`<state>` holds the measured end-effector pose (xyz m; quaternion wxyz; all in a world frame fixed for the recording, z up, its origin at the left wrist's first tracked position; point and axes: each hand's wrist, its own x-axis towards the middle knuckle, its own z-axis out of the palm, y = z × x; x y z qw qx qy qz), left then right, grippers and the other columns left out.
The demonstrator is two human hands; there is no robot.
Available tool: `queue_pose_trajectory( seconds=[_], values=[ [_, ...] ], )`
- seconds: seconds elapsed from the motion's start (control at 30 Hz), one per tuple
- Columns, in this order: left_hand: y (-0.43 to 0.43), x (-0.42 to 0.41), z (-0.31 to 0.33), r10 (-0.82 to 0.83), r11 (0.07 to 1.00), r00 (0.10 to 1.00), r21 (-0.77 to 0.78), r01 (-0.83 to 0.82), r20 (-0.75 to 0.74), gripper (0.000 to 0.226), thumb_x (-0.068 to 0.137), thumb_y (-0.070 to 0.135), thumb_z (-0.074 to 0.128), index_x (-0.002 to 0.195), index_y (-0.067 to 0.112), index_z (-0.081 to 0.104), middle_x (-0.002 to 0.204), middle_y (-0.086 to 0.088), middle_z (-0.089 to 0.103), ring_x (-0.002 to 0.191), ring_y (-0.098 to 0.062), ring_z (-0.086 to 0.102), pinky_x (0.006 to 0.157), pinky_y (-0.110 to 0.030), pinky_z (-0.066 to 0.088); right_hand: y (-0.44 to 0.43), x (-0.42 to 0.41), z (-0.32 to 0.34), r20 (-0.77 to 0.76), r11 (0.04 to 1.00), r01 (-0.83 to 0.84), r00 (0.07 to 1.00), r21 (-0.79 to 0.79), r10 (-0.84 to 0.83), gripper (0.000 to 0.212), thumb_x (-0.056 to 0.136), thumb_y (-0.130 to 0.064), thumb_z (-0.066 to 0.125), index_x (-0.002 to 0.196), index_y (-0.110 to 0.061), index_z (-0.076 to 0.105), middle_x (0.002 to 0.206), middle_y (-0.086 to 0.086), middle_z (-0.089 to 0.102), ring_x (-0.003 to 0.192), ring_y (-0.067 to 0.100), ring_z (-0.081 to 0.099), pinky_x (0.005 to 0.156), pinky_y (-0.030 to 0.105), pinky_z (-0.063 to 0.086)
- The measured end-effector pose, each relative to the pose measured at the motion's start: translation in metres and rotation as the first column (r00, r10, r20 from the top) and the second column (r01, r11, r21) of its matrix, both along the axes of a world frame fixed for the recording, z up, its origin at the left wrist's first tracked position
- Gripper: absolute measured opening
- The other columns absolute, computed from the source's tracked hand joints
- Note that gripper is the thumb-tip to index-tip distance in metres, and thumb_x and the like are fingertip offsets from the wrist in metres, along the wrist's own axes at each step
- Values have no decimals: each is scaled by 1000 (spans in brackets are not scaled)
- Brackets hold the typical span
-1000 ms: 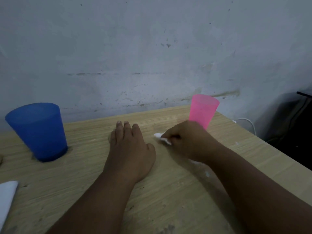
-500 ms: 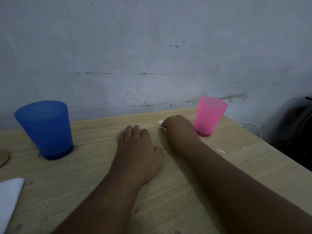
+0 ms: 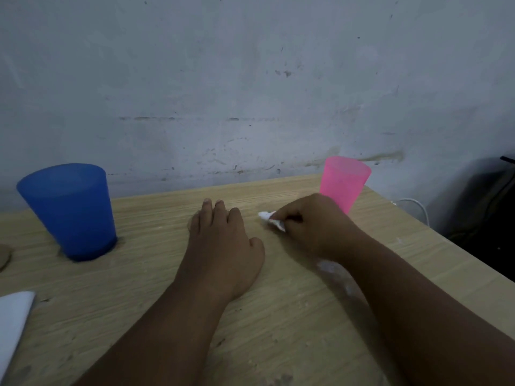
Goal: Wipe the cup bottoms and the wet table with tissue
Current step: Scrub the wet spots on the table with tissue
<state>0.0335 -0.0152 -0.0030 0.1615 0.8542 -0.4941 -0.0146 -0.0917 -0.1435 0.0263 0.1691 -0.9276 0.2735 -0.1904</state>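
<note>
Two hands lie on the wooden table [image 3: 292, 324] at mid-frame: the right hand [image 3: 312, 227] pinches a crumpled white tissue [image 3: 271, 220], which pokes out left of its curled fingers, while the left hand [image 3: 223, 246] rests flat, fingers straight, holding nothing, just left of the tissue.

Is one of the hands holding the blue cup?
No, the blue cup stands alone on the table; the left hand lies flat and the right hand pinches a tissue.
</note>
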Motion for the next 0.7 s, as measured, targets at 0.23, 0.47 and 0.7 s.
queue_pose_trajectory(
  seconds=[0.23,0.47,0.7],
  values=[
    [0,0,1,1,1000,1000,5,-1,-16,65,101,37,31,158,10,18,169,-14,5,156,-30,-7,126,-46,2,1,16,3,354,714,19,859,699,-369,9,87,-5,69,93,-6,75,89,16,76,73,17,67,64,28,57],
    [0,0,1,2,1000,1000,6,-2,-28,66,101,38,31,160,11,15,170,-13,4,156,-29,-8,127,-45,1,-4,25,-1,176,856,264,911,444,-372,12,87,-11,67,98,-10,73,86,4,72,76,14,67,70,27,53],
    [-2,-1,1,23,1000,999,7,-23,-27,67,101,39,31,159,10,15,170,-12,4,156,-29,-8,127,-44,0,-2,32,-3,-45,966,244,968,-85,-249,19,90,-22,60,100,-12,73,99,4,72,89,18,64,79,28,50]
  ],
)
